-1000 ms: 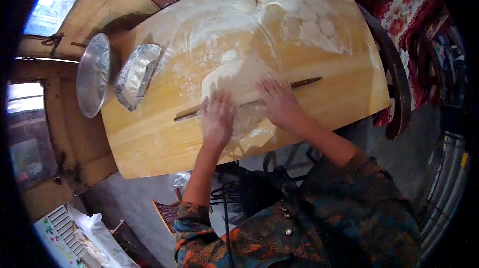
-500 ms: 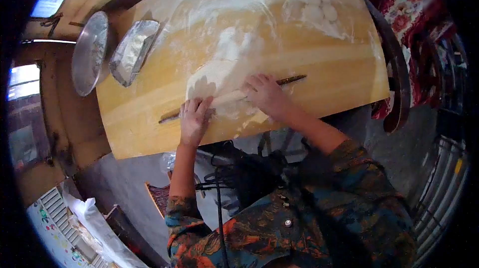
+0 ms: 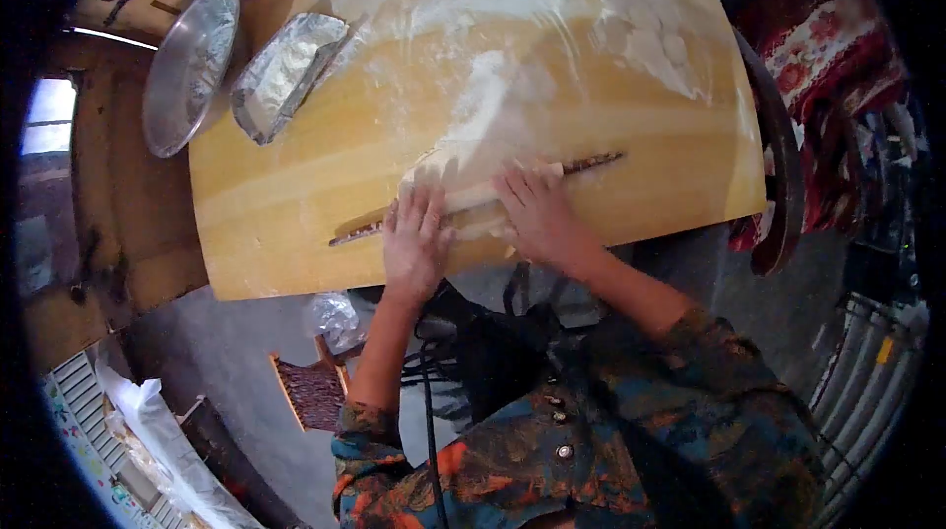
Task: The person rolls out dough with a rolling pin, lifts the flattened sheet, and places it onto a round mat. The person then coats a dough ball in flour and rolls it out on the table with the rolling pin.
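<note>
A thin dark rolling pin [image 3: 591, 162] lies slantwise across the floured wooden board [image 3: 286, 253], with pale dough [image 3: 471, 196] wrapped around its middle. My left hand [image 3: 416, 238] lies palm down on the left part of the dough-covered pin, fingers extended. On the right part rests my right hand [image 3: 540, 214], also palm down with fingers stretched out. A flat part of the dough shows just beyond the pin, and loose white flour [image 3: 483, 91] is spread farther up the board.
Several round dough pieces [image 3: 645, 17] sit at the board's far right. At the far left are a metal bowl [image 3: 192, 71] and a foil-like container of flour [image 3: 286, 76]. A small woven stool [image 3: 310, 391] stands on the floor below.
The dough sheet, seen flat beyond the pin earlier, is now mostly wound around it. Both hands and the pin are nearer the board's front edge. The camera view has shifted.
</note>
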